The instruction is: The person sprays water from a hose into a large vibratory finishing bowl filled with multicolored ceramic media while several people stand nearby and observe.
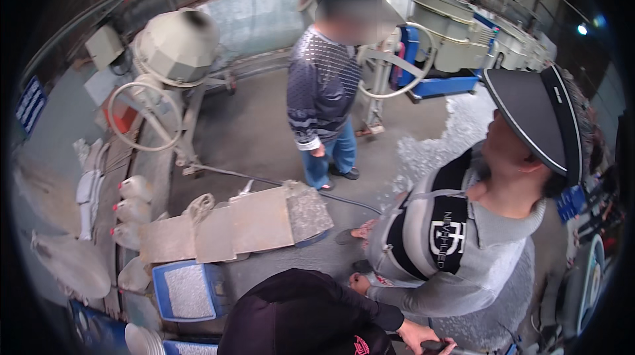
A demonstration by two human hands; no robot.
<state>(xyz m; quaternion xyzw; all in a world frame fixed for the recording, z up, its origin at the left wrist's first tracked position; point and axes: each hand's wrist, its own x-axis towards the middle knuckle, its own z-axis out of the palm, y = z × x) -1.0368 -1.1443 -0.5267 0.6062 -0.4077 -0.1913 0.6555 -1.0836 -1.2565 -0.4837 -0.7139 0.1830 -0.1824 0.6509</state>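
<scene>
Neither my left hand nor my right hand shows in the head view. Close in front at the lower edge is a person in a dark top [291, 315]. That person's bare hand [417, 335] is at a small dark object I cannot make out. To the right stands a person in a grey and black sweater [430, 242] and a dark visor, one hand [359, 283] held low before the body. Farther off, a person in a patterned dark shirt [322, 84] and jeans stands with an arm hanging down.
A faceted mixing drum [177, 47] with a handwheel [145, 117] stands at the far left. Flattened cardboard [261, 219] lies near a blue bin [159, 289] of whitish pieces. Several jugs [135, 188] line the left. Pale material [440, 136] covers floor at right, near blue-based machinery [446, 85].
</scene>
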